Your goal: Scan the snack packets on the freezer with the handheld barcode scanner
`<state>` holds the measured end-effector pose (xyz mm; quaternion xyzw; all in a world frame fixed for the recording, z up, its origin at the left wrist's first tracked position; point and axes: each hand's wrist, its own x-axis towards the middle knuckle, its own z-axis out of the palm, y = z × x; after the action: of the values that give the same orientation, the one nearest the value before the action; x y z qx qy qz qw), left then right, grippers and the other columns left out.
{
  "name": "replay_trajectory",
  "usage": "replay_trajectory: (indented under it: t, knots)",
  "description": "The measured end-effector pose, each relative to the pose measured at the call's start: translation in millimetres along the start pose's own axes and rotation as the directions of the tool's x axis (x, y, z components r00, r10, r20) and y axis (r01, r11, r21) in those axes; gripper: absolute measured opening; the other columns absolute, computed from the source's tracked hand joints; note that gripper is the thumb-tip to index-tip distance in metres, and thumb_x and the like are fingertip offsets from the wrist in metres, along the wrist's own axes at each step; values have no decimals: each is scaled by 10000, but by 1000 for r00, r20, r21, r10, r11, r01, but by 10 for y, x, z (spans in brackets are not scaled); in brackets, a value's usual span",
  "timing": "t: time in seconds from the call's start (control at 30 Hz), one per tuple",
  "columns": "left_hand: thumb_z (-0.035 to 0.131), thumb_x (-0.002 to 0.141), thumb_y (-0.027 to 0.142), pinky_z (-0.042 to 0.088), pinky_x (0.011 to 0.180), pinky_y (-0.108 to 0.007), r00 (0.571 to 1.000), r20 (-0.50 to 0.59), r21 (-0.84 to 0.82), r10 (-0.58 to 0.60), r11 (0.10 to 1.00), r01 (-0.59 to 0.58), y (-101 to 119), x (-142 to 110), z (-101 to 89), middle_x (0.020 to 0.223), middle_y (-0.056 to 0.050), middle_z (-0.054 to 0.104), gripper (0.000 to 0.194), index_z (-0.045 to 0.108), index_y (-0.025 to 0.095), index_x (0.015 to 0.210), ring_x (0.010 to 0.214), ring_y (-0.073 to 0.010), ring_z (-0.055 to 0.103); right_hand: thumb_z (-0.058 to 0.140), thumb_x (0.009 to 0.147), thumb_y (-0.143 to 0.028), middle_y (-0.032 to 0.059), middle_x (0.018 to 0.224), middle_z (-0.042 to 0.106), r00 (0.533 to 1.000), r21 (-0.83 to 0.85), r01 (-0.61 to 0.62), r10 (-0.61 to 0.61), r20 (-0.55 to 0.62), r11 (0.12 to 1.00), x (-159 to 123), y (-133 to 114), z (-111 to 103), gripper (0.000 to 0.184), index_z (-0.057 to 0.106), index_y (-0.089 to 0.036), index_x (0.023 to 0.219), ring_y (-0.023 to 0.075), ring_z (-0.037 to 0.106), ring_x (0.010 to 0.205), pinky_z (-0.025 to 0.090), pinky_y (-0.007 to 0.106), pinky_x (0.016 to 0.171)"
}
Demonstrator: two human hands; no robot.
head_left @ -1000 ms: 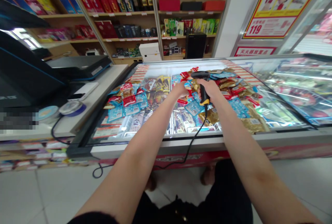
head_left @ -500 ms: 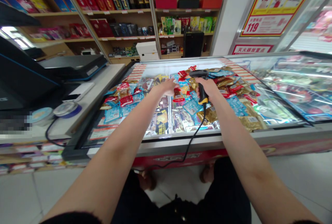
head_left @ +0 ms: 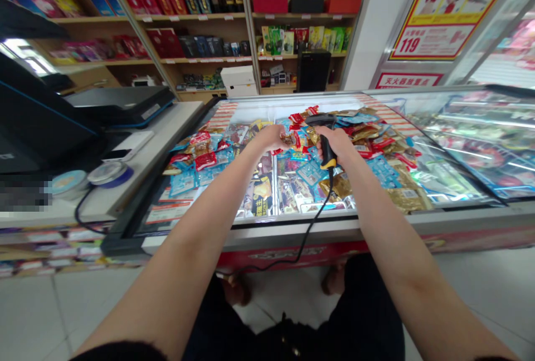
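Because the head camera looks forward and down, both arms show reaching over a chest freezer [head_left: 288, 234] heaped with small snack packets [head_left: 307, 174], hands near the middle of the heap, toward its far end. Right hand [head_left: 337, 145] is closed around the grip of a black-and-yellow handheld barcode scanner [head_left: 327, 152], with the scan head sticking out to the left above the packets. A black cable [head_left: 311, 230] drops from the scanner's butt over the freezer's front edge. Left hand [head_left: 271, 138] is palm down, fingers [head_left: 279, 139] bunched toward a red packet [head_left: 296, 139] just beside the scanner; can't tell if it is pinching that packet or only touching it.

Packets look light and soft, in slick film, so they will likely slide over each other and shift when one is lifted. Easiest hold is probably a flat sealed edge between thumb and finger. Scanner looks stiff and light, best held by the grip, with some drag from the cable. Along the freezer's left edge runs a white counter [head_left: 159, 139] carrying a tape roll [head_left: 111, 174] and a phone [head_left: 117, 155]. Wooden shelves [head_left: 196, 54] stand behind the far edge.
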<state>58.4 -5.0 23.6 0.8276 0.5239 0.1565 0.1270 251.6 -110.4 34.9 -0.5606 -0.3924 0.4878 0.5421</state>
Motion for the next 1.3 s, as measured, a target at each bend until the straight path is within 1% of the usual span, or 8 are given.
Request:
replay_trajectory:
  t: [0.13, 0.23, 0.33, 0.5, 0.83, 1.07, 1.2, 1.3]
  knots:
    - [811, 628, 226, 506, 863, -334, 963, -207, -280, -170, 954, 108, -45, 28, 246, 965, -86, 745, 344, 721, 163, 954, 956, -278, 689, 635, 874, -295, 8, 464, 564, 1000, 12, 1, -1, 24, 1000, -15, -3, 11, 215, 544, -200, 704, 150, 493, 345, 435, 269, 330]
    - [756, 679, 199, 514, 874, -337, 921, -278, -468, -272, 876, 118, -38, 59, 406, 1000, -84, 759, 281, 724, 160, 956, 975, -256, 700, 661, 870, -306, 2, 470, 559, 999, 22, -6, 5, 38, 1000, -44, -16, 26, 225, 546, -200, 709, 144, 496, 346, 431, 259, 335]
    - [719, 689, 161, 529, 859, -332, 901, -311, -575, -301, 815, 74, -21, 71, 452, 990, -69, 768, 279, 732, 162, 968, 941, -238, 714, 655, 874, -310, 0, 478, 562, 998, 42, 5, -8, 70, 999, -66, -24, 38, 218, 550, -198, 719, 141, 499, 346, 432, 255, 335]
    - [699, 684, 168, 540, 833, -326, 888, -362, -592, -284, 806, 16, -34, 30, 423, 893, -46, 766, 225, 738, 162, 906, 875, -231, 717, 630, 879, -319, -3, 493, 571, 991, 87, 19, -31, 133, 996, -111, -47, 62, 212, 538, -196, 733, 130, 499, 345, 433, 239, 332]
    - [688, 671, 185, 532, 813, -318, 882, -370, -634, -292, 773, -10, -92, 40, 433, 888, -62, 768, 210, 715, 156, 877, 859, -220, 712, 596, 903, -308, -1, 498, 570, 979, 92, -5, -13, 201, 996, -163, -49, 103, 240, 530, -187, 707, 125, 511, 352, 443, 234, 328]
    - [680, 663, 170, 518, 784, -300, 877, -381, -623, -292, 782, -10, -90, 35, 443, 830, -33, 749, 175, 691, 167, 838, 818, -208, 697, 616, 897, -323, -11, 491, 565, 980, 97, -48, 29, 195, 994, -150, -53, 99, 236, 524, -191, 725, 124, 504, 347, 445, 234, 329]
    - [684, 669, 163, 516, 810, -303, 860, -401, -617, -314, 787, 0, -102, 17, 421, 867, -38, 740, 233, 696, 168, 902, 862, -212, 694, 575, 929, -320, -6, 496, 565, 986, 140, -40, 16, 169, 989, -142, -48, 101, 264, 524, -189, 706, 121, 506, 352, 447, 234, 328]
    - [695, 677, 177, 519, 812, -308, 836, -404, -619, -373, 784, 51, -146, -22, 326, 892, -41, 727, 345, 694, 167, 1022, 849, -208, 686, 577, 930, -312, 6, 507, 579, 985, 135, -32, 8, 173, 990, -110, -14, 103, 257, 533, -184, 711, 124, 509, 357, 449, 238, 330]
